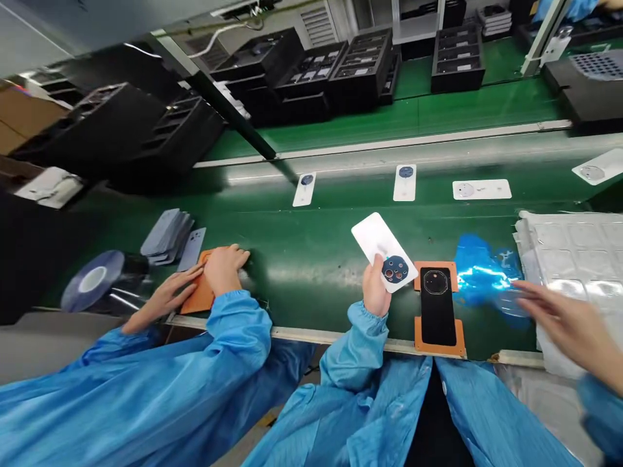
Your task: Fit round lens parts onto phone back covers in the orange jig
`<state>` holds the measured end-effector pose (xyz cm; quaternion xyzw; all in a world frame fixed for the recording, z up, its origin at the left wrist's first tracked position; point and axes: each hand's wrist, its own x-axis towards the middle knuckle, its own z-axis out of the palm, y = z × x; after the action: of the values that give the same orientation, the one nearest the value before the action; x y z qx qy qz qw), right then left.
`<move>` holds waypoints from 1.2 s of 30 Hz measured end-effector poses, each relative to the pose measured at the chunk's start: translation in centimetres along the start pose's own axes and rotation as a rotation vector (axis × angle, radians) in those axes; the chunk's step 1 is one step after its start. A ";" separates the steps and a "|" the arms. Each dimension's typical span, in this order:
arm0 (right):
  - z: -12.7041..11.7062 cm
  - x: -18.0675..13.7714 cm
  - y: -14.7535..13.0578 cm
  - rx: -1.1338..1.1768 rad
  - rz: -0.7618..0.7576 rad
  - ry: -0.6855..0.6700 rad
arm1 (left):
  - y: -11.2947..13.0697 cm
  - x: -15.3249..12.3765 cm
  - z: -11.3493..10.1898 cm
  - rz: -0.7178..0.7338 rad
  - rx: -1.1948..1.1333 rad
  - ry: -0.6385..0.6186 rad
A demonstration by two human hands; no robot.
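A white phone back panel (372, 233) with a dark round camera ring is gripped in my left hand (376, 288), tilted above the green surface. Just right of it, a black phone-shaped panel (438, 311) lies in an orange fixture (440, 349) at the bench's front edge. My right hand (567, 321) is stretched out with its fingertips at the right side of a shiny blue film (470, 263). A clear film piece (511, 303) shows below those fingertips. Motion blur hides whether the fingers pinch the film.
At left, a co-worker's hands (221, 269) press on another orange fixture (199, 299), beside stacked grey panels (165, 237) and a tape roll (93, 280). Several white panels (405, 185) lie along the green belt (341, 185). Clear plastic trays (579, 237) stand right; black trays (360, 61) behind.
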<state>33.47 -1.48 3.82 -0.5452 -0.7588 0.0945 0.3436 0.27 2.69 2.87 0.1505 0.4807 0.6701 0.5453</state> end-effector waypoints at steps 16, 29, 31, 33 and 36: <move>11.0 0.5 -5.3 0.014 -0.392 -0.220 | 0.8 -0.1 -1.9 0.066 -0.039 -0.004; 9.4 1.8 -8.1 0.168 -0.313 -0.179 | -0.1 -0.2 -1.1 0.078 0.130 -0.032; 8.4 2.4 -9.6 0.251 -0.228 -0.085 | -0.6 -0.7 -0.4 0.086 0.195 -0.051; 7.6 3.3 -11.3 0.294 -0.141 0.008 | -1.0 -1.5 0.6 0.089 0.244 -0.111; 7.3 4.8 -13.3 0.239 -0.055 0.150 | -1.5 -3.0 2.1 0.046 0.220 -0.253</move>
<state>17.95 -0.67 7.23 -0.4848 -0.7290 0.1339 0.4642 3.76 1.03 3.66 0.3033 0.4749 0.6016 0.5661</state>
